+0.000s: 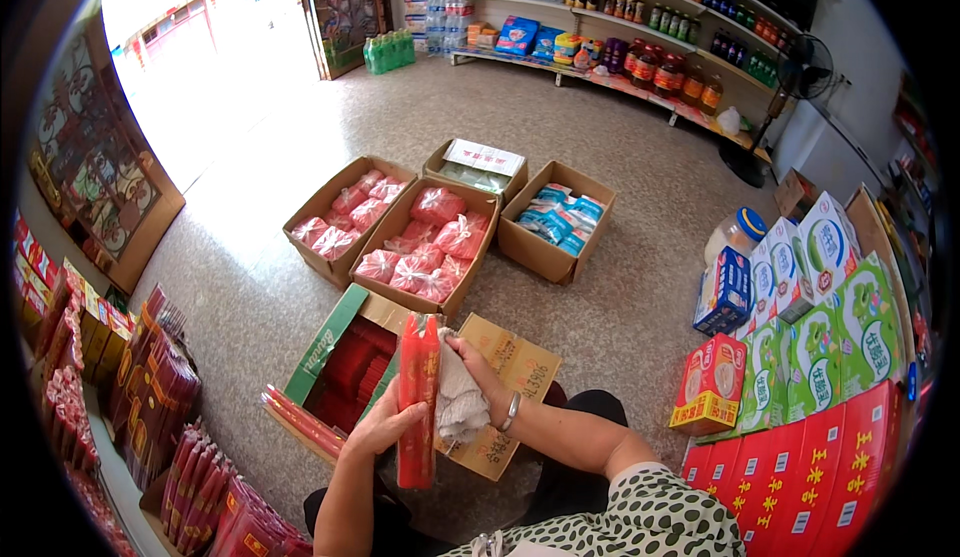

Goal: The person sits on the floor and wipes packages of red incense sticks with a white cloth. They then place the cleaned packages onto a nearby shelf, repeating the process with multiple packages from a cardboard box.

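Note:
My left hand (pixel 385 420) grips the lower part of a plastic-wrapped pack of red candles (pixel 418 407), held upright in front of me. On the pack's right side my right hand (pixel 478 377), with a metal bracelet at the wrist, holds a crumpled greyish-white cloth (pixel 459 399) against the wrapping. Below and beyond my hands stands an open cardboard box with a green flap (pixel 324 347), holding dark red packs (pixel 360 362). Another red candle pack (pixel 304 422) lies on the box's near left flap. A brown cardboard flap (pixel 517 365) with handwriting spreads out to the right.
Ahead on the floor stand open cartons (pixel 471 287) of red bagged goods and a carton (pixel 536 253) of blue-white packets. Wrapped red goods (pixel 154 399) line the left. Milk cartons (pixel 806 354) and red boxes (pixel 795 467) are stacked at right. Beyond are stocked shelves (pixel 517 58) and a standing fan (pixel 776 106).

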Demonstrator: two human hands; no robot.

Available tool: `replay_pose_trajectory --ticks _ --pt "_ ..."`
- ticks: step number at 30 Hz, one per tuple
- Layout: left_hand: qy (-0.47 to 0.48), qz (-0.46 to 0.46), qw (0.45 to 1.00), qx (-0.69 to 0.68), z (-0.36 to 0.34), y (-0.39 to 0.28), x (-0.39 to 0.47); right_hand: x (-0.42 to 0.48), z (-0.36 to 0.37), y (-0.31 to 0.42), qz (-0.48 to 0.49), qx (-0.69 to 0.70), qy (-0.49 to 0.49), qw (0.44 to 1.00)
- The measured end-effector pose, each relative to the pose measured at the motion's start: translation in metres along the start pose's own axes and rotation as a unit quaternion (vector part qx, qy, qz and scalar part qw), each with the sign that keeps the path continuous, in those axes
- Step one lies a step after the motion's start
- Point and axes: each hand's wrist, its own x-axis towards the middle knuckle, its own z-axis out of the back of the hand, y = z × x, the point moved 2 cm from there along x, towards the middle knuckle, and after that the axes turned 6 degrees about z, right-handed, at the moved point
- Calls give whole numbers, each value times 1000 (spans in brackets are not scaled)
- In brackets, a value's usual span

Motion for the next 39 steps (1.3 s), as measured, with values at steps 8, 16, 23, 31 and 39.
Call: replay_pose_trajectory --ticks 8,16,23,31,39 --pt "142 112 976 -122 -5 5 -10 -4 -14 51 123 -12 -3 992" --pt "-60 68 935 -342 14 17 3 -33 -41 36 410 -478 -25 777" --pt "-109 22 920 -375 15 39 18 -56 -53 -41 525 -679 298 417" --pt "-90 193 918 -335 -13 49 1 -21 -49 35 572 -697 53 430" --pt "-141 114 893 -411 -1 37 13 -45 -57 -12 540 -719 223 376"
